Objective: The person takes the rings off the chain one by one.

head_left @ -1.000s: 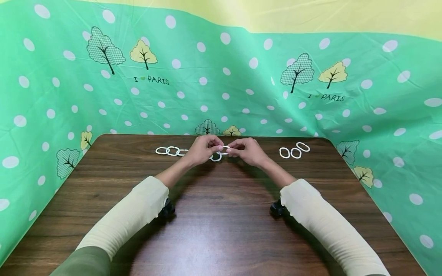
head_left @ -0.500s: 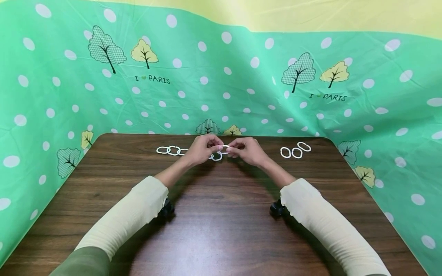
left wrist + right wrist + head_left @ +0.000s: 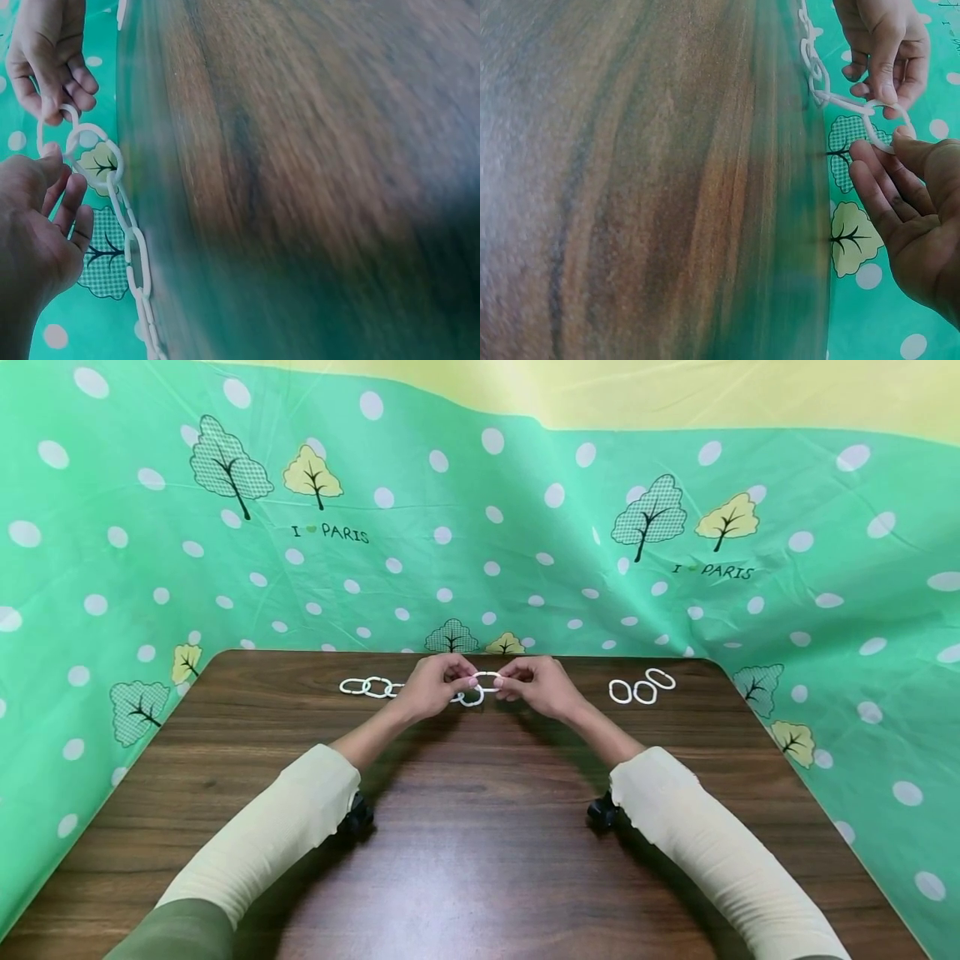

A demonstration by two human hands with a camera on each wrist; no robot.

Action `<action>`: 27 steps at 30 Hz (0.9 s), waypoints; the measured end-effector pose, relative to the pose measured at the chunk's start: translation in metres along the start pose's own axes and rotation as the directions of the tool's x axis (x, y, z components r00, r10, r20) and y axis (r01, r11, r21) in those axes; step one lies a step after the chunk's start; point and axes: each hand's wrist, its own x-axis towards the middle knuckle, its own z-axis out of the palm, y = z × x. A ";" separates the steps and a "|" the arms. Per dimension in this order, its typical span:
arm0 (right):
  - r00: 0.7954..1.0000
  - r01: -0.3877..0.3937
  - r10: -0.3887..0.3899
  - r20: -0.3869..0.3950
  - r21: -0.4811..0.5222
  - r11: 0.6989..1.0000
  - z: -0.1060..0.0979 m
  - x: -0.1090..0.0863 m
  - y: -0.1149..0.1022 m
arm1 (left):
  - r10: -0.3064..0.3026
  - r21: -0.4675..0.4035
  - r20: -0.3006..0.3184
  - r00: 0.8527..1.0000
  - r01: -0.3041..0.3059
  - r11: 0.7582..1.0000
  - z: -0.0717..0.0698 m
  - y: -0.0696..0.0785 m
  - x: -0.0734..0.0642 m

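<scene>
My left hand (image 3: pixel 427 689) and right hand (image 3: pixel 543 685) face each other near the table's far edge. Between them they hold a white oval chain link (image 3: pixel 489 673), fingers and thumb of each hand pinching one end. That link is joined to a lower link (image 3: pixel 471 704), which belongs to a white chain (image 3: pixel 365 687) lying off to the left, partly hidden behind my left hand. In the left wrist view, the chain (image 3: pixel 144 262) runs down along the table edge. The right wrist view shows the held link (image 3: pixel 868 124) between both thumbs.
Three loose white links lie at the right: one ring (image 3: pixel 611 692), a second ring (image 3: pixel 635 695), and a third (image 3: pixel 660 672) close behind it. A brown wood-grain table (image 3: pixel 480 827) spreads below my forearms. Green dotted cloth (image 3: pixel 480 585) hangs behind it.
My hands have drawn slightly apart, the left one shifting left, so more of the held link shows between them. The loose links at the right stay put.
</scene>
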 end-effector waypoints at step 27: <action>0.999 -0.036 0.035 -0.034 -0.001 0.999 -0.010 0.001 -0.009 | 0.002 0.038 -0.017 1.000 -0.001 0.999 0.002 -0.006 -0.008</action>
